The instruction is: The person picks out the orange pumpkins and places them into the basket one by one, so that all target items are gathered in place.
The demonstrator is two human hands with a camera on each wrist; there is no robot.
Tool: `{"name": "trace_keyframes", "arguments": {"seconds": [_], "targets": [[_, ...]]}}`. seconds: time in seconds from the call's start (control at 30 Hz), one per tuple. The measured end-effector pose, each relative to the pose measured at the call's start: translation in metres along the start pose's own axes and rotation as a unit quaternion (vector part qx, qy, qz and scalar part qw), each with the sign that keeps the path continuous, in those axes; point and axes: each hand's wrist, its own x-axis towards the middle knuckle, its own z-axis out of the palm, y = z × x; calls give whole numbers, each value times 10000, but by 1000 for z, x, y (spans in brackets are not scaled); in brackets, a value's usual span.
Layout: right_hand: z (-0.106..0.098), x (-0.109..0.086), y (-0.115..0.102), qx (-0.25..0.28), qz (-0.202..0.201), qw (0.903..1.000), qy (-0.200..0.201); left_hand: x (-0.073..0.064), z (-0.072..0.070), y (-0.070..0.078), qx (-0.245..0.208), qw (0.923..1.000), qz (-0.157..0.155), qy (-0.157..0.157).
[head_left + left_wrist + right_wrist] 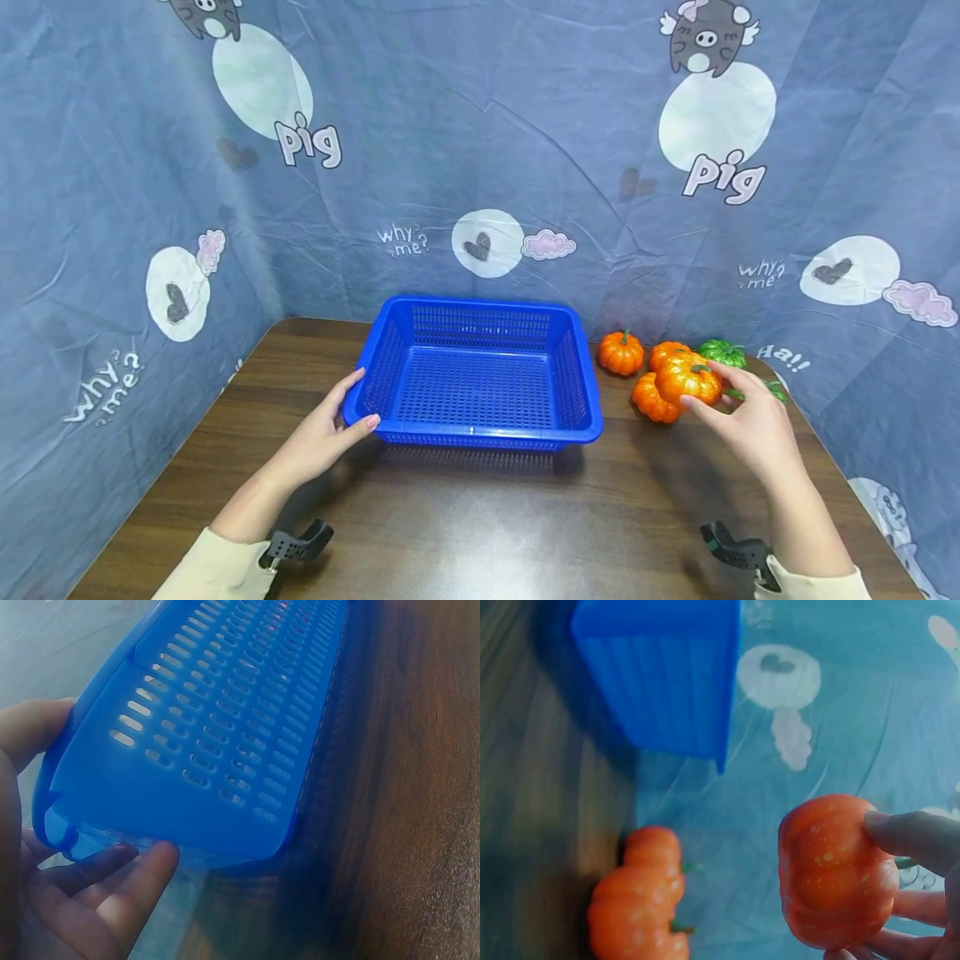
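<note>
A blue plastic basket (472, 433) with slotted walls stands on the wooden table. My left hand (330, 433) grips its rim at the left front corner; the left wrist view shows the thumb on the rim and the fingers (150, 889) curled beneath it. Over on the right, my right hand (753, 425) holds an orange toy pumpkin (686, 379) between thumb and fingers. In the right wrist view this pumpkin (836, 874) is raised off the table, its green stem partly hidden by the hand.
Several more pumpkins sit right of the basket: a single orange one (621, 353), another orange one (655, 400) partly behind the held pumpkin, and a green one (722, 353) at the back. A patterned blue cloth (480, 150) hangs behind the wooden table (465, 525).
</note>
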Motion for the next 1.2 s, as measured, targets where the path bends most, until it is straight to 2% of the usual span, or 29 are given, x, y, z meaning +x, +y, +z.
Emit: {"name": "trace_keyframes", "arguments": {"seconds": [0.33, 0.5, 0.67, 0.9, 1.2], "targets": [[2, 1, -31, 594, -288, 9978, -107, 2, 0, 2, 51, 10000, 73, 22], [7, 2, -43, 838, -424, 9954, -175, 1, 0, 1, -67, 9999, 86, -5], [12, 5, -51, 1113, -412, 9923, -355, 0, 0, -1, -146, 9998, 142, 9], [22, 11, -65, 1132, -480, 9912, -496, 0, -1, 0, -143, 9997, 201, 67], [41, 19, -81, 1559, -969, 9818, -476, 0, -2, -4, -337, 9988, 352, -22]]}}
